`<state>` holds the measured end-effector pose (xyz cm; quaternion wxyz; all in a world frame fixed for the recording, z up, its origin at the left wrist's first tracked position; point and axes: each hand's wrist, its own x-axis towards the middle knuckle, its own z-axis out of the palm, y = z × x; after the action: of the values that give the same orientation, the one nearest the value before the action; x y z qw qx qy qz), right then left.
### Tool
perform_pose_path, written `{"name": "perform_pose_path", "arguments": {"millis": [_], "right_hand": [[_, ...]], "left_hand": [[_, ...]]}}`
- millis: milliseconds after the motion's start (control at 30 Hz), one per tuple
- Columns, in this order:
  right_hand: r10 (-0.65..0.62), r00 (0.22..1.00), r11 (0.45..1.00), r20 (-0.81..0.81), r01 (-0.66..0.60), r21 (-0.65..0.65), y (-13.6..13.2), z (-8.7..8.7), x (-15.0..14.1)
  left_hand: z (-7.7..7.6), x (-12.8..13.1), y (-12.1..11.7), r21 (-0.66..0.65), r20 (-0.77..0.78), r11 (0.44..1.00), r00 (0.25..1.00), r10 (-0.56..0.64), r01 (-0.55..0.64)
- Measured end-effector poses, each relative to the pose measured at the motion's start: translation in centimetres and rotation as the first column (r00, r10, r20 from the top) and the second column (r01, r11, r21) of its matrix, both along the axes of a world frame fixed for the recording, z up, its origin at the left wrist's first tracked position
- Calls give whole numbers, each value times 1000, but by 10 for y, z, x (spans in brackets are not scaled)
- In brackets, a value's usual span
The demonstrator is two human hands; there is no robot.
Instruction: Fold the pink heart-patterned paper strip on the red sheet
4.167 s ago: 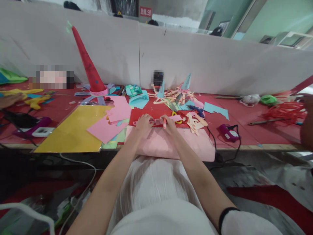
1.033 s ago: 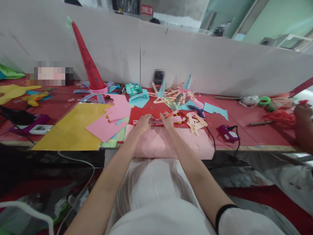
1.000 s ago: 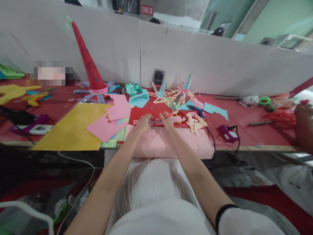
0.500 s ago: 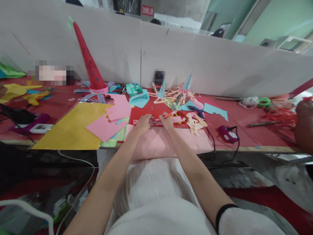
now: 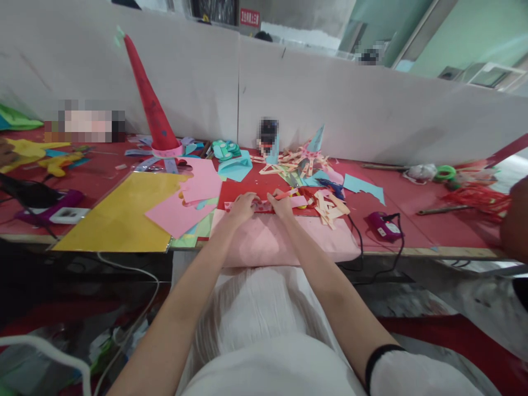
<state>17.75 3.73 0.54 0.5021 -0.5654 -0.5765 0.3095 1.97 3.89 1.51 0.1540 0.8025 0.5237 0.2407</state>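
Note:
A pink paper strip (image 5: 298, 202) with darker pink shapes along it lies across a red sheet (image 5: 233, 191). My left hand (image 5: 244, 207) presses on the strip's left part with bent fingers. Pinched in my right hand (image 5: 281, 204) is a slim orange pen (image 5: 285, 194), slanting up to the right, its tip hidden close to the strip. The two hands are a short gap apart, and part of the strip shows between them. Below them, a pink padded cushion (image 5: 284, 239) lies along the table edge. Yellow-handled scissors (image 5: 304, 205) lie partly covered right of my right hand.
Yellow sheets (image 5: 124, 214) and pink cut paper (image 5: 181, 214) cover the left. Behind stands a tall red cone (image 5: 148, 102). Cream cut-outs (image 5: 330, 208) and a purple box (image 5: 385, 226) with a black cable are at right. Another person's arm (image 5: 515, 220) enters at the right edge.
My right hand and the pen have shifted very slightly; my left hand stays put. The other person's arm at the right edge has moved a little outward and down.

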Motion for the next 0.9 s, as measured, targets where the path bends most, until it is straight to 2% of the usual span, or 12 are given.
{"name": "perform_pose_path", "arguments": {"millis": [333, 500, 667, 900], "right_hand": [[30, 999, 999, -28, -31, -43, -1, 2, -1], [-32, 999, 998, -1, 32, -50, 1, 1, -2], [-93, 995, 996, 37, 92, 5, 3, 0, -2], [-91, 995, 996, 47, 90, 10, 2, 1, -2]], "left_hand": [[-3, 0, 1, 12, 6, 1000, 1000, -2, 2], [-2, 0, 1, 10, -12, 1000, 1000, -6, 6], [0, 0, 0, 16, -28, 1000, 1000, 0, 0], [0, 0, -1, 27, -10, 1000, 1000, -3, 3]]}}
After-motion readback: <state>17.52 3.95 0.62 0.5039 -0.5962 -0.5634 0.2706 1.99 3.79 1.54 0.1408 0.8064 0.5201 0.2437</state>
